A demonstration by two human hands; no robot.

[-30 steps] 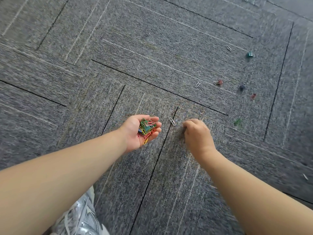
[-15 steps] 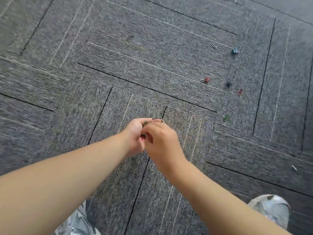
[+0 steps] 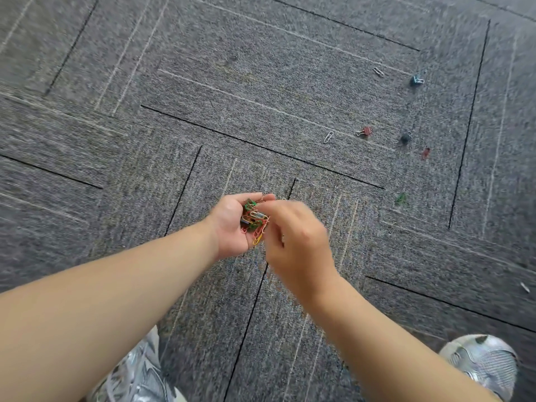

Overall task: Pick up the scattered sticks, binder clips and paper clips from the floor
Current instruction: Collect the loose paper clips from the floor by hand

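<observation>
My left hand is cupped palm up and holds a pile of coloured paper clips and binder clips. My right hand is blurred and hovers at the pile's right edge, fingertips toward it; whether it pinches anything is unclear. On the grey carpet to the far right lie a silver paper clip, a red binder clip, a dark binder clip, a small red clip, a green clip, a teal binder clip and another silver paper clip.
My two silver-white shoes stand at the bottom left and bottom right. A small pale object lies at the right edge. Grey carpet tiles with dark seams cover the whole floor.
My right hand left the floor where a silver paper clip lay, moved over my left palm, and now sits slightly to the right of it. That clip is gone from the carpet.
</observation>
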